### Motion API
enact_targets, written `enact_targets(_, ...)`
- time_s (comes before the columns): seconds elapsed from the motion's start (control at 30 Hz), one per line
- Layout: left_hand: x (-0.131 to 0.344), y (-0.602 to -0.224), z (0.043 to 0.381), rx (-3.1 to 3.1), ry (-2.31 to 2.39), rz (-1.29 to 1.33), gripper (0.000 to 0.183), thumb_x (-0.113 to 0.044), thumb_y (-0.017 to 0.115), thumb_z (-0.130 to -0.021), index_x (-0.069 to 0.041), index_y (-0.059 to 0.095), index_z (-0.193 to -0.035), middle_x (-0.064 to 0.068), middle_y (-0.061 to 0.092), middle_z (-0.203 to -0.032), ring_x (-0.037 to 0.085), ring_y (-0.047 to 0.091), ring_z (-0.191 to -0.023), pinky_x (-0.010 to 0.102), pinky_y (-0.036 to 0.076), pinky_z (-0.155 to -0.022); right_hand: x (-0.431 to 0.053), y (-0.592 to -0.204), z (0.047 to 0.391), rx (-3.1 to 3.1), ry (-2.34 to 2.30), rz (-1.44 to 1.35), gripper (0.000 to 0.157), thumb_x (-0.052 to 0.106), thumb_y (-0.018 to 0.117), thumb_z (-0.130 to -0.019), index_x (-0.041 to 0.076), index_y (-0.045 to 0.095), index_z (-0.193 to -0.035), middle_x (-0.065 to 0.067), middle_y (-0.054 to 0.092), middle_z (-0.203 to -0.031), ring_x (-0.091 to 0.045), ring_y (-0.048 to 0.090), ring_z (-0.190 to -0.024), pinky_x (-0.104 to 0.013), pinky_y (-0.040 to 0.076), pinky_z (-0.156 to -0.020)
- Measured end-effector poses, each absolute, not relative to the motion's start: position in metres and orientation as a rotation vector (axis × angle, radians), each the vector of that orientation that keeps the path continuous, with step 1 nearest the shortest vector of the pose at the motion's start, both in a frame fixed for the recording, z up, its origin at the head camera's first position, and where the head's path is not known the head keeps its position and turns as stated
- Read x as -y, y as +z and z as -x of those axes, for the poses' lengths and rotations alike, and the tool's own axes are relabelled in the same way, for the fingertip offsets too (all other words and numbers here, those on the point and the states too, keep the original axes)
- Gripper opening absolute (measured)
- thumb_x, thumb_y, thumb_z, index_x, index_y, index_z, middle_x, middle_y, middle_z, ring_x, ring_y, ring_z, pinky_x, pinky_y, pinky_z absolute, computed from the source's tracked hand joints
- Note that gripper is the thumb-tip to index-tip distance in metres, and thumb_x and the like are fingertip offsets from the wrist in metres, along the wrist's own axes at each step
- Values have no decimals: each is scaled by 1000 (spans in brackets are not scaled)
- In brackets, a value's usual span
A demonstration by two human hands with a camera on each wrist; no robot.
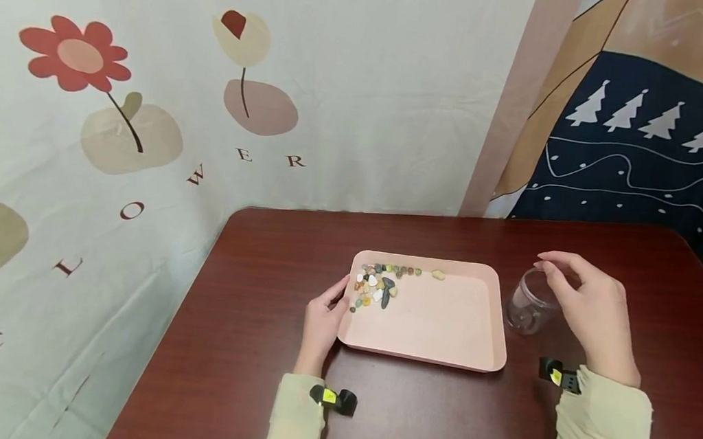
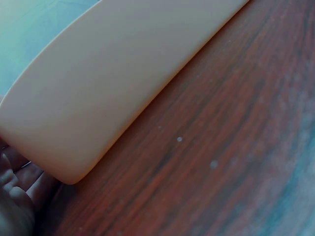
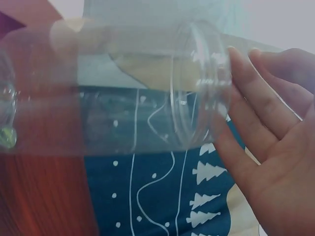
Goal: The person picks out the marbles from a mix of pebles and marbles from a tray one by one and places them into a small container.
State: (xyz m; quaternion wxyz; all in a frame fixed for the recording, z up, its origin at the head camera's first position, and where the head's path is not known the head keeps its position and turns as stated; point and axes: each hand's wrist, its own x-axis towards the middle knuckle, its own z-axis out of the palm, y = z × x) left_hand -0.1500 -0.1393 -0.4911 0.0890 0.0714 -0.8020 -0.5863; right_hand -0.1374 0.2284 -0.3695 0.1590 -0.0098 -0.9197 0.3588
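A pink tray (image 1: 436, 323) lies on the table, with my left hand (image 1: 323, 317) gripping its left edge. Close up, that hand's curled fingers (image 2: 29, 184) are at the tray's outer wall (image 2: 98, 98). Small coloured stones (image 1: 374, 287) sit in the tray's left part, some lined up along the back rim, and a single yellowish stone (image 1: 438, 274) lies farther right. Right of the tray stands a clear jar (image 1: 526, 312), uncapped, a greenish stone (image 3: 7, 137) near its bottom. At the jar's mouth is my right hand (image 1: 595, 311), fingers fairly straight, nothing visible between them.
The dark red-brown table (image 1: 240, 376) reaches back to a pale hanging cloth (image 1: 366, 110) printed with flowers and letters. A navy cloth (image 1: 641, 166) with white trees hangs behind the right side. Each wrist wears a black strap-on camera.
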Motion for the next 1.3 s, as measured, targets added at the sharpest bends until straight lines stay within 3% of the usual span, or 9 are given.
enact_targets(0.17, 139, -492, 149, 2386, -1751, -208, 37, -13, 57, -85, -29, 59, -118, -10, 56, -118, 6, 52, -106, 28, 45, -84, -221, -366, 135, 2595, 1017, 0, 28, 37, 51, -88, 26, 61, -112, 2, 66, -95, -6, 53, -86, -12, 38, -66)
enact_targets(0.5, 138, -492, 148, 2368, -1772, -208, 37, -10, 58, -84, -29, 60, -116, -7, 57, -117, 8, 56, -101, 28, 47, -81, -208, -364, 134, 2619, 1050, -67, 27, 37, 50, -89, 28, 59, -113, 4, 66, -94, -9, 55, -85, -15, 42, -70)
enact_targets(0.67, 138, -490, 148, 2376, -1764, -212, 37, -11, 58, -85, -30, 60, -117, -8, 57, -117, 8, 55, -102, 28, 46, -81, -202, -365, 136, 2622, 1070, -114, 26, 35, 50, -89, 29, 59, -113, 4, 66, -94, -10, 58, -81, -9, 38, -68)
enact_targets(0.73, 137, -490, 148, 2378, -1762, -211, 37, -12, 58, -85, -29, 60, -117, -7, 57, -117, 8, 55, -102, 28, 47, -81, -199, -366, 138, 2629, 1074, -142, 26, 34, 51, -89, 28, 59, -113, 4, 66, -94, -11, 59, -82, -10, 40, -68)
enact_targets(0.83, 137, -490, 148, 2380, -1767, -222, 38, -11, 58, -84, -29, 60, -117, -8, 57, -117, 8, 55, -101, 29, 47, -81, -193, -367, 140, 2646, 1062, -178, 27, 35, 53, -88, 26, 59, -112, 1, 65, -96, -16, 60, -80, -22, 46, -68)
enact_targets(0.97, 138, -491, 148, 2369, -1781, -221, 37, -11, 58, -84, -28, 60, -117, -8, 57, -116, 8, 56, -101, 28, 47, -81, -186, -369, 142, 2671, 1031, -215, 27, 36, 54, -88, 24, 59, -112, 0, 65, -95, -15, 55, -75, -33, 47, -64)
enact_targets(1.3, 138, -490, 149, 2357, -1766, -202, 37, -10, 58, -84, -26, 60, -117, -4, 58, -117, 11, 57, -98, 28, 48, -78, -174, -369, 144, 2685, 1054, -314, 28, 32, 56, -87, 20, 60, -112, -4, 65, -98, -23, 61, -85, -44, 49, -73)
